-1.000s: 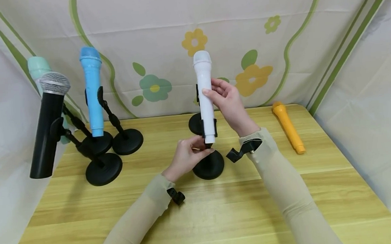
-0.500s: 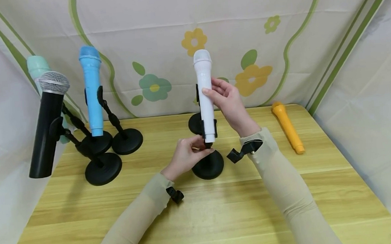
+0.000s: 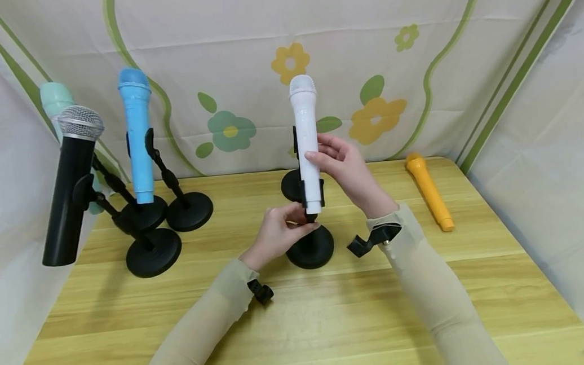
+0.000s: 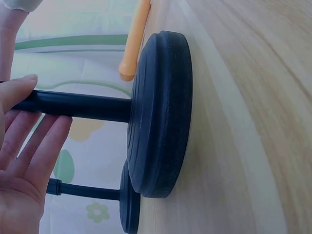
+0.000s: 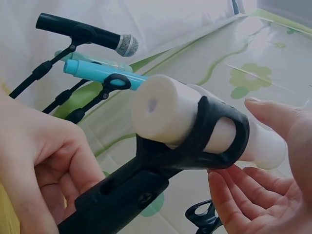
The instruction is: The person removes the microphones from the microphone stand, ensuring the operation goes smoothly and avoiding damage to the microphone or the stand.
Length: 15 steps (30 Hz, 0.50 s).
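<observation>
A white microphone [image 3: 305,119] sits upright, leaning slightly, in the clip of a black desk stand [image 3: 311,249] at the table's middle. My left hand [image 3: 281,234] pinches the stand's post just under the clip; in the left wrist view, the thumb and fingers lie on either side of the post [image 4: 92,105]. My right hand [image 3: 348,170] holds the microphone's lower body between thumb and fingers, from the right. In the right wrist view, the black clip [image 5: 224,131] wraps round the microphone's tail end [image 5: 163,109].
At left, a black microphone [image 3: 71,192], a blue microphone [image 3: 139,136] and a pale green microphone [image 3: 56,100] stand in black stands. Another black stand [image 3: 291,185] is behind the white microphone. An orange microphone [image 3: 430,191] lies on the table at right. A flowered cloth hangs behind.
My right hand has slid a little down the white microphone, its forearm shifting slightly right. My left hand stays on the post, and the microphone keeps its place in the clip.
</observation>
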Available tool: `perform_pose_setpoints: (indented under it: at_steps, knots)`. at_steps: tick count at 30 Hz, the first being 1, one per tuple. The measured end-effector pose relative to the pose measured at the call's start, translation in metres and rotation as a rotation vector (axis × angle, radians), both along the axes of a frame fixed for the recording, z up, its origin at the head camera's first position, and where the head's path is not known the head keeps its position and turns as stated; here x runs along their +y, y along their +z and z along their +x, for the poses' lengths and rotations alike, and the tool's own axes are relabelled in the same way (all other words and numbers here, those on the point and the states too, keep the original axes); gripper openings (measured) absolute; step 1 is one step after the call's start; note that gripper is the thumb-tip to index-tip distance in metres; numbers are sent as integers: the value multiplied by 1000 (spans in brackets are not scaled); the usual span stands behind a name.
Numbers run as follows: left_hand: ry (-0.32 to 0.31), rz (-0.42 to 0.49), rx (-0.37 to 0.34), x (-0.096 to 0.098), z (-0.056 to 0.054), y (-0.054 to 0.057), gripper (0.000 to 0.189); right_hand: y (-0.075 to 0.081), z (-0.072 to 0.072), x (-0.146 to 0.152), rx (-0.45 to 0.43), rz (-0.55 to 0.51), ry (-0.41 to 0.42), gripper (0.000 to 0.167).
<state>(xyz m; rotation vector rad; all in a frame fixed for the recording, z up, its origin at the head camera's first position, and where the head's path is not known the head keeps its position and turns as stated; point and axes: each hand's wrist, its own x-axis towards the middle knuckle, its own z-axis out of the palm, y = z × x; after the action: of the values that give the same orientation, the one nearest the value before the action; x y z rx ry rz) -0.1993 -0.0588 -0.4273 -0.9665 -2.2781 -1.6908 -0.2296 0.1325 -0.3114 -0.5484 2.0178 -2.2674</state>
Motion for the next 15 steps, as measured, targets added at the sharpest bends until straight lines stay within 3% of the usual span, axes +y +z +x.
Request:
perform_pose_setpoints:
  at_steps: [15]
  knots:
    - [3, -4, -6, 0, 1, 1, 18, -10, 15, 7, 4, 55, -3, 55]
